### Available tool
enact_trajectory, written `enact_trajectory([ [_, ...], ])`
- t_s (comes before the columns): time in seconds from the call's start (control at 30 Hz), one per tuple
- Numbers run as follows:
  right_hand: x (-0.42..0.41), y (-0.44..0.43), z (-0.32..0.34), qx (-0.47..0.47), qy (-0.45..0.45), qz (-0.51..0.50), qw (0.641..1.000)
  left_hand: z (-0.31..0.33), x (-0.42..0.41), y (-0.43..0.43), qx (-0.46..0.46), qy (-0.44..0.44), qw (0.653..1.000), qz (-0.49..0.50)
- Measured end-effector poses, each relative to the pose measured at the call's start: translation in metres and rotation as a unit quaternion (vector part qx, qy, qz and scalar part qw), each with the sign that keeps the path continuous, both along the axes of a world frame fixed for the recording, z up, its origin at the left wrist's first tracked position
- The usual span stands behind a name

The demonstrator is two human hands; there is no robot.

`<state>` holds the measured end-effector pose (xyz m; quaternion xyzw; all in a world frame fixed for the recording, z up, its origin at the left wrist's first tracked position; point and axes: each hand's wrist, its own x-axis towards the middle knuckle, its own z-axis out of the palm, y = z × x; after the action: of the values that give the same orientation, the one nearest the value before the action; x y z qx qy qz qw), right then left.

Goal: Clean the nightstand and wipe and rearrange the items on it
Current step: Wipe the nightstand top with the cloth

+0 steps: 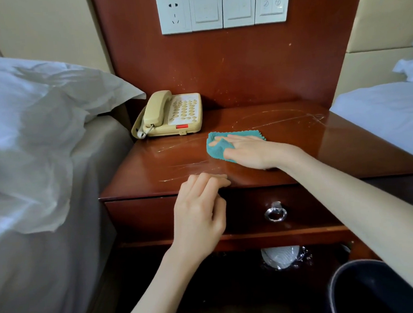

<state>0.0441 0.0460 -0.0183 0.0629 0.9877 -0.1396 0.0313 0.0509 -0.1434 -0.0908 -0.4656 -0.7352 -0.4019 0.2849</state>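
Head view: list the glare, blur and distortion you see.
Head view: window-like glare on the nightstand top at right highlights its scratches; wide-angle lens bows the frame edges; left hand slightly soft at the fingertips; teal cloth under the right hand sharp; lower shelf in deep shadow.

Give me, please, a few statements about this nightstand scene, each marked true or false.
1. The right hand presses flat on the teal cloth. True.
2. The left hand holds the telephone handset. False: it rests empty at the nightstand front edge, and the handset sits on its cradle.
3. The drawer is pulled open. False: it is closed.
4. The telephone stands at the top's back left. True.
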Motion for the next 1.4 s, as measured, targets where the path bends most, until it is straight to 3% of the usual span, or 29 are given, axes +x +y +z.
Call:
enact_trajectory([
  [0.17, -0.023, -0.005, 0.000, 0.016, 0.010, -0.042, 0.999, 0.008, 0.001, -0.006, -0.036, -0.002, 0.999, -0.015],
  [0.37, 0.005, -0.006, -0.008, 0.012, 0.028, 0.018, 0.999, 0.049, -0.015, -0.014, -0.109, 0.022, 0.993, -0.052],
  [0.47, 0.015, -0.006, -0.011, 0.022, 0.036, 0.044, 0.998, 0.071, -0.026, -0.016, -0.098, 0.000, 0.993, -0.069],
  [0.67, 0.017, -0.007, -0.006, -0.019, 0.017, 0.038, 0.999, 0.102, -0.077, -0.039, -0.134, -0.005, 0.991, -0.027],
  [0.83, -0.014, -0.015, -0.001, -0.001, -0.009, 0.032, 0.999, 0.099, -0.114, -0.073, -0.222, -0.029, 0.974, 0.041],
  [1.07, -0.050, -0.025, 0.000, 0.025, 0.015, -0.033, 0.999, 0.088, -0.131, -0.118, -0.251, -0.096, 0.961, 0.069],
  [1.4, -0.015, -0.053, -0.020, -0.009, 0.053, 0.096, 0.994, 0.070, -0.137, -0.131, -0.315, -0.097, 0.943, 0.046],
])
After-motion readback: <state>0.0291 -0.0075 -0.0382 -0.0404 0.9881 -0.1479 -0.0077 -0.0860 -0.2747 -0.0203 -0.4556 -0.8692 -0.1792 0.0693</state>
